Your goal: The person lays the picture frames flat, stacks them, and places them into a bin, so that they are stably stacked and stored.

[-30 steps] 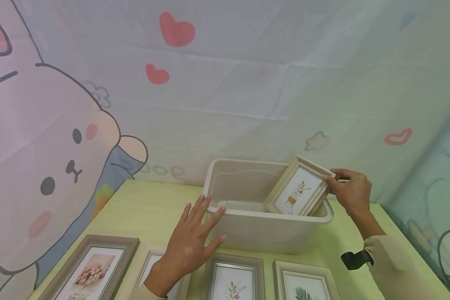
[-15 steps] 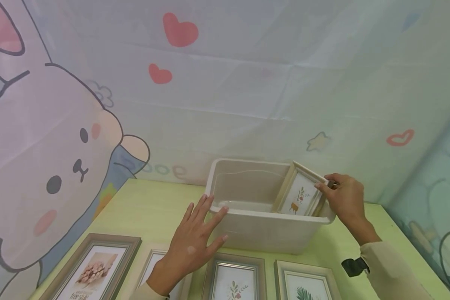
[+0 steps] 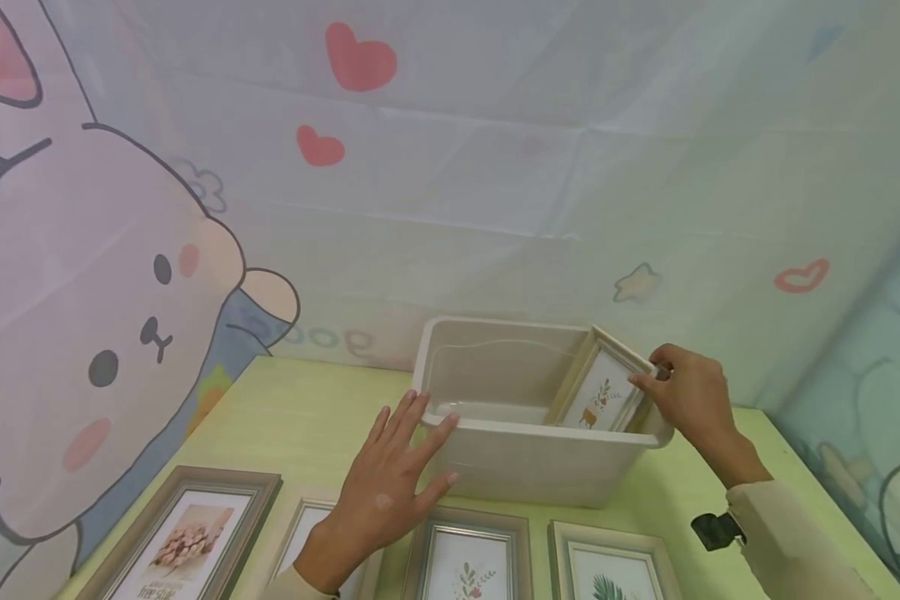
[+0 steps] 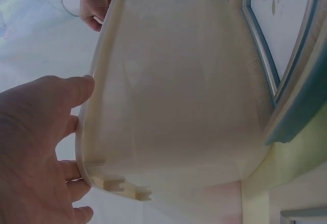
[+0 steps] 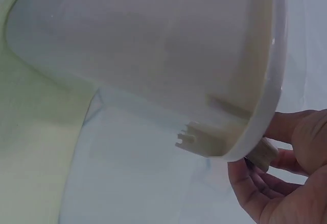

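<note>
A cream plastic bin [image 3: 525, 462] stands on the table, its outer wall filling much of both wrist views. Inside its right end leans a light wooden picture frame [image 3: 602, 392] with a potted-plant print, tilted. My right hand [image 3: 692, 396] pinches this frame's upper right corner at the rim; in the right wrist view, the fingers [image 5: 250, 188] curl about a frame corner [image 5: 261, 155]. What lies behind the frame is mostly hidden. My left hand [image 3: 386, 475] rests on the bin's front left rim, fingers spread and straight; its thumb [image 4: 79, 89] touches the rim in the left wrist view.
Several picture frames lie on the green table [image 3: 307, 400] before the bin: a brown one [image 3: 251, 517] at left, a pale one [image 3: 300, 533] partly under my left arm, a plant one [image 3: 521, 550], and a palm-leaf one [image 3: 607, 537]. A cartoon-printed cloth [image 3: 480, 183] hangs behind.
The picture frame has gone lower into the bin's right end, with my right hand moving down along with it. My left hand stays on the rim.
</note>
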A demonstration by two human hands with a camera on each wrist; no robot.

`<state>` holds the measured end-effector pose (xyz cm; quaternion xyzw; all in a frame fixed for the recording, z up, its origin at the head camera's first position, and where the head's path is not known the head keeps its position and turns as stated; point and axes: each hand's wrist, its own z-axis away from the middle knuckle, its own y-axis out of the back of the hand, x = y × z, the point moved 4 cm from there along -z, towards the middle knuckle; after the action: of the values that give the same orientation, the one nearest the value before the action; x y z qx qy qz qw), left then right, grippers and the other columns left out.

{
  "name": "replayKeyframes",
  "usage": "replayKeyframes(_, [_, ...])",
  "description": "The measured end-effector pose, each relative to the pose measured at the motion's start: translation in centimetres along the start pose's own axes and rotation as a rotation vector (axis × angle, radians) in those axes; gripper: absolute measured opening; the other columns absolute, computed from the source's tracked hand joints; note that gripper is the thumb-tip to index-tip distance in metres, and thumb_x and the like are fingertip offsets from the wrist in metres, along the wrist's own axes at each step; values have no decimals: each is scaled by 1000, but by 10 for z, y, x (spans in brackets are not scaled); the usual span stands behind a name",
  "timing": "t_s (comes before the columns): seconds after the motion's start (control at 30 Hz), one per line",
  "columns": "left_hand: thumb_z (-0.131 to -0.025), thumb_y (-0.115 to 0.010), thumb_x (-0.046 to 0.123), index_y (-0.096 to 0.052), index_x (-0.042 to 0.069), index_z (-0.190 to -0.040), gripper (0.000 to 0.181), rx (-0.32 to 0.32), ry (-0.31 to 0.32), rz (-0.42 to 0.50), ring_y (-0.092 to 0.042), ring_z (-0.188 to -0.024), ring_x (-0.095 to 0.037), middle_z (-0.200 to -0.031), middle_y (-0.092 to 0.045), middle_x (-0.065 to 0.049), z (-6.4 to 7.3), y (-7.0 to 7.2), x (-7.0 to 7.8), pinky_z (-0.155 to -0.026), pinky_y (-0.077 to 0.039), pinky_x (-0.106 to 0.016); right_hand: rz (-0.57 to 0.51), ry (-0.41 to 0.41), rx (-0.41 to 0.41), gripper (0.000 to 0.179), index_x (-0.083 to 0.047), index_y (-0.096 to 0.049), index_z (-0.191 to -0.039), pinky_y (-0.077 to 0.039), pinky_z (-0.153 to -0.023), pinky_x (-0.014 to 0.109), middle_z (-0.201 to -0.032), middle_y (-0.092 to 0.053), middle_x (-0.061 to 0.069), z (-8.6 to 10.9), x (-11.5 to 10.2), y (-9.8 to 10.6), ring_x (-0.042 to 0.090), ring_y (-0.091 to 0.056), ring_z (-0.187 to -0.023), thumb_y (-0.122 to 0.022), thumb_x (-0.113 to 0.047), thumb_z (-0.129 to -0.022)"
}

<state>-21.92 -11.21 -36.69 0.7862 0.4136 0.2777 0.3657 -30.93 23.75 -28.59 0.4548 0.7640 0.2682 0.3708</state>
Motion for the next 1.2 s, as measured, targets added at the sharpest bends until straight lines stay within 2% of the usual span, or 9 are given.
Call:
replayKeyframes(0.17, [-89,-71,45,-52,27,-146,63,21,-16,4,-33,-150,-35,-157,-40,-17,0,0,3,-119,-28,-57,11,-51,-127,34,8,-66,-105,-59,-60,50,-100,-70,34,-4,0,5,45,-70,-81,-75,-19,-88])
replayKeyframes(0.3, [-88,-72,44,-52,26,-146,63,29,-21,7,-33,-150,-35,-157,-41,-18,0,1,4,-119,-29,-57,10,-68,-219,39,9,-66,-116,-60,-65,51,-105,-69,35,-8,1,6,44,-72,-84,-71,-20,-91])
replayKeyframes(0.43, [-89,-71,44,-52,26,-146,64,25,-28,12,-32,-150,-35,-156,-41,-18,-2,0,7,-120,-28,-56,39,-86,-269,39,10,-67,-117,-58,-71,54,-106,-70,33,-10,5,12,44,-72,-87,-67,-20,-93])
replayKeyframes(0.53, [-88,-72,45,-51,26,-146,64,19,-37,16,-33,-150,-36,-156,-41,-19,-2,-1,9,-119,-29,-56,67,-117,-292,37,9,-68,-115,-58,-69,52,-105,-71,32,-10,7,16,44,-71,-88,-65,-20,-92])
replayKeyframes(0.67, [-88,-71,46,-51,26,-147,65,5,-42,19,-32,-150,-36,-157,-39,-19,-2,-2,9,-119,-29,-56,97,-159,-288,36,9,-70,-111,-57,-63,46,-102,-72,30,-11,5,17,41,-72,-85,-62,-18,-88])
replayKeyframes(0.77, [-88,-72,46,-50,27,-147,66,6,-37,20,-31,-150,-35,-158,-38,-17,-4,-1,5,-121,-28,-55,87,-170,-255,36,9,-70,-110,-58,-63,45,-101,-73,29,-14,0,16,38,-73,-81,-60,-16,-87])
replayKeyframes(1.0, [-88,-74,41,-52,24,-146,65,13,-40,30,-31,-150,-36,-158,-38,-19,-4,6,-3,-120,-28,-56,55,-187,-193,37,9,-69,-115,-60,-71,50,-106,-71,31,-16,-11,10,42,-74,-86,-56,-13,-88])
replayKeyframes(1.2, [-88,-75,38,-51,22,-146,65,14,-35,30,-30,-150,-38,-158,-37,-21,-6,12,-9,-121,-27,-57,40,-203,-161,37,8,-69,-115,-61,-69,51,-106,-71,31,-23,-20,5,43,-73,-83,-57,-12,-87])
